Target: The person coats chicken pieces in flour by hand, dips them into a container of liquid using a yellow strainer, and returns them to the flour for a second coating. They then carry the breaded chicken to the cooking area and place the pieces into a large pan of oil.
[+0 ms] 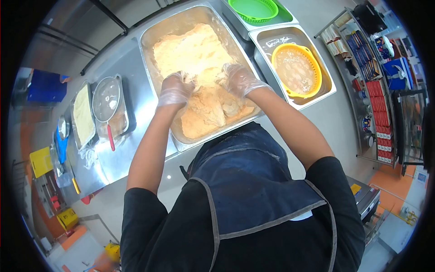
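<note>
A deep steel pan (pixel 147 38) holds a thick bed of orange-tinted breading flour (pixel 192 50). Clear plastic gloves cover both of my hands. Inside the pan, my left hand (pixel 178 88) has its fingers curled into the flour on the left. My right hand (pixel 240 79) is closed in the flour on the right, its fingertips partly buried. Between and below the hands lie lumpy flour-coated pieces (pixel 231 106), which look like chicken, near the pan's front edge. Whether either hand also grips a piece under the flour cannot be seen.
Right of the pan, a yellow basket (pixel 318 68) of pale pieces sits in a steel pan of liquid. A green basket (pixel 253 19) stands behind it. On the left are a red-handled strainer (pixel 110 131) over a container and a tray of pale food (pixel 83 115). Shelving (pixel 351 68) stands far right.
</note>
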Motion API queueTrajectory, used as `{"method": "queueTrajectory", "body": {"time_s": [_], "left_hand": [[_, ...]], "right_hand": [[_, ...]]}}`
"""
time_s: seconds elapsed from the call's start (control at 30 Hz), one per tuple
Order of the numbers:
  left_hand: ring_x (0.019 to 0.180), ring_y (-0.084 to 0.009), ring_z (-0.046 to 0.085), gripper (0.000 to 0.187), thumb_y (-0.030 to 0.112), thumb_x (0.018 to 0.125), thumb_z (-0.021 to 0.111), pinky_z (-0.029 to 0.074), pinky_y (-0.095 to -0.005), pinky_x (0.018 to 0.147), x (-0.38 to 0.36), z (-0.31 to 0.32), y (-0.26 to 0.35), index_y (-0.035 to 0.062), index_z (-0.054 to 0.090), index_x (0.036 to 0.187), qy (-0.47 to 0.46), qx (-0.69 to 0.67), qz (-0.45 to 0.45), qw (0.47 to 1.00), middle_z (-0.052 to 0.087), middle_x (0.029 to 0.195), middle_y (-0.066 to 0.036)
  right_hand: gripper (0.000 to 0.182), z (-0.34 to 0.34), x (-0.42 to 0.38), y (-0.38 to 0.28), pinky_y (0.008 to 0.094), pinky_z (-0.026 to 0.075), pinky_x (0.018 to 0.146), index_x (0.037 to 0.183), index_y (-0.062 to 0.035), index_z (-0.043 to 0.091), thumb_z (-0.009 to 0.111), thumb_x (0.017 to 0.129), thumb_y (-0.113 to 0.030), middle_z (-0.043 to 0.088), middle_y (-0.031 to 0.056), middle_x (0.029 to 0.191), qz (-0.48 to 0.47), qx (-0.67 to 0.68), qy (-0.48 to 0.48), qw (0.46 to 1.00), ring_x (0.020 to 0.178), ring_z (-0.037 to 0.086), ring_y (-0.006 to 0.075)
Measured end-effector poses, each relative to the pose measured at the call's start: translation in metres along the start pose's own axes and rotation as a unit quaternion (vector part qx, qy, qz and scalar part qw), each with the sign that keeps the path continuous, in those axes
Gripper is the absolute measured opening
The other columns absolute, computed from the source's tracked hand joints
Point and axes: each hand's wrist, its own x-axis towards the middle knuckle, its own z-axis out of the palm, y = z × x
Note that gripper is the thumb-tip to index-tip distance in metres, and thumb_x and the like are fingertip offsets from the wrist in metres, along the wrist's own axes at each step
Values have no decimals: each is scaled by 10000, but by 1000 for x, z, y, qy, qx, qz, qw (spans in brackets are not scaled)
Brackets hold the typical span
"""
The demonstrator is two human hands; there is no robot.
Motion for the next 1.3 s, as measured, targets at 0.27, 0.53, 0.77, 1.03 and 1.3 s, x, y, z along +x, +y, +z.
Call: {"method": "queueTrajectory", "body": {"time_s": [0.27,0.53,0.77,1.03,1.3], "left_hand": [[986,-385,648,423,271,819,695,497,-409,882,-10,-8,8,-39,647,1102,73,-2,-88,993,680,1020,-247],[960,-356,661,370,270,819,689,504,-402,844,-16,-21,54,51,665,1115,155,50,-61,985,696,1007,-203],[846,-260,689,311,262,829,712,513,-345,771,-27,-23,145,52,689,1056,178,-47,10,983,716,934,-151],[844,-274,682,347,314,842,689,518,-353,772,10,44,242,35,685,1049,39,-106,110,987,704,928,-182],[842,-201,663,339,302,865,668,511,-332,791,60,126,246,31,686,1068,-91,-32,101,990,714,949,-132]], "right_hand": [[487,-45,-35,7,307,542,794,1232,64,559,713,851,-197,671,171,1072,69,365,-87,924,953,668,207],[518,-85,-86,41,279,575,813,1315,39,479,701,859,-67,585,116,1214,38,689,-62,721,1079,596,152],[403,-132,-127,132,281,536,840,1263,-26,577,678,884,-119,647,76,1169,184,528,193,806,1034,625,153],[409,-122,-127,216,279,504,853,1258,-8,602,668,875,-136,669,93,1130,251,403,251,843,923,636,147],[275,-161,-173,181,228,507,735,1156,34,633,634,909,-87,663,72,977,254,494,316,769,798,612,91]]}}
